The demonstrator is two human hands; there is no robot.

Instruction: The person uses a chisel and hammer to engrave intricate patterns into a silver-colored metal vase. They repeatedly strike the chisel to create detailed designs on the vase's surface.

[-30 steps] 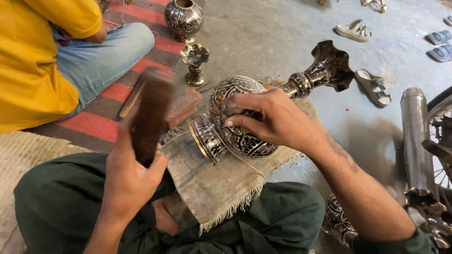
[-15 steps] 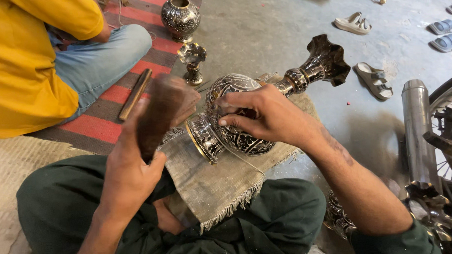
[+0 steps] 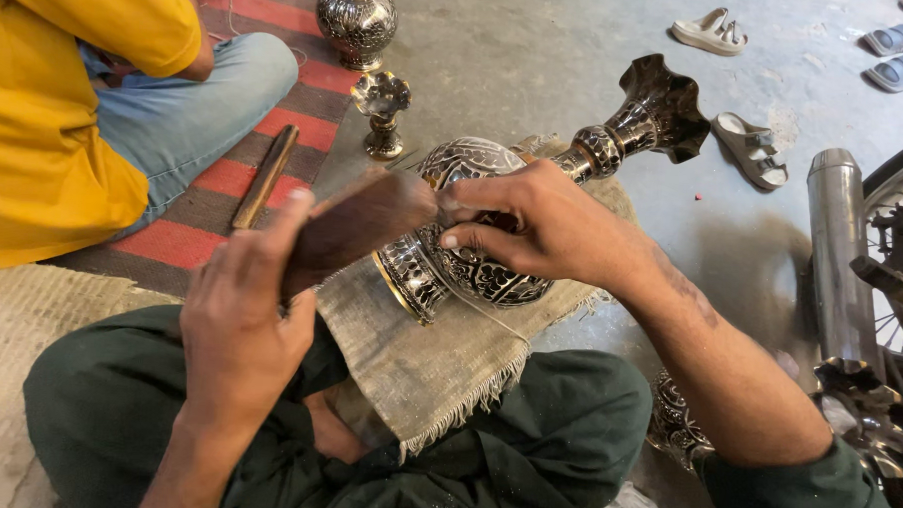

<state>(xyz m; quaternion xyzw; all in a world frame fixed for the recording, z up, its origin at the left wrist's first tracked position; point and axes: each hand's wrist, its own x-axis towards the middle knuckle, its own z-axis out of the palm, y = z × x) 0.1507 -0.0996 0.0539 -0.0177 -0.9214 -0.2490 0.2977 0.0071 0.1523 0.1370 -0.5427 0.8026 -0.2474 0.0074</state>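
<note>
An engraved dark metal vase (image 3: 451,279) with a flared, ruffled mouth (image 3: 662,106) lies on its side on a burlap cloth (image 3: 437,369) spread over my lap. My right hand (image 3: 547,227) rests on the vase's belly. Its fingertips are pinched on a small tool that is mostly hidden. My left hand (image 3: 244,317) grips a brown wooden mallet (image 3: 358,221), whose far end is right at the pinched fingertips.
A person in a yellow shirt (image 3: 46,120) sits at the left on a red striped rug (image 3: 172,239) with a wooden stick (image 3: 265,175). A round engraved pot (image 3: 356,18) and a small metal stand (image 3: 382,106) stand beyond. Sandals (image 3: 750,149) and a motorcycle exhaust (image 3: 837,257) are at the right.
My left hand has swung the wooden mallet from upright down and to the right, onto the fingertips of my right hand. The right hand and the vase have stayed in place.
</note>
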